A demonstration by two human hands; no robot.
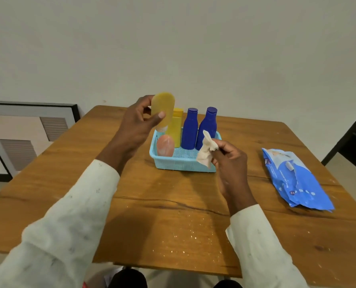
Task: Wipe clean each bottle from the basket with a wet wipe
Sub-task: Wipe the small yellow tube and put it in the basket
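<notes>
Bottles stand in a small light blue basket (179, 163) near the middle of the table. One flat yellow-orange bottle (163, 110) is out of the basket, held up in the air above its left end. It looks smooth and rounded at the top, and its lower end looks paler. The left hand (135, 125) holds it with the thumb across the front and the fingers curled behind.

Inside the basket, a pink bottle (165, 146) sits at the left front, low and round. Behind it stands a tall yellow bottle (176, 129) with a square cap. Next to that are two dark blue bottles (190, 129) (207, 127) with round caps, side by side, the right one tilted a little.

The right hand (229, 159) is just in front of the basket's right end. Its fingers pinch a crumpled white wet wipe (206, 150), which hangs down over the basket's rim.

To the right, well apart from the basket, lies a blue pack of wipes (297, 179), flat and wrinkly.

The wooden table (173, 204) is brown with a long dark crack across it and tiny shiny specks near the front. Both arms wear pale sleeves (73, 215). Behind the table is a plain light wall (173, 48). A framed picture (27, 132) leans against it on the left, down on the floor.
</notes>
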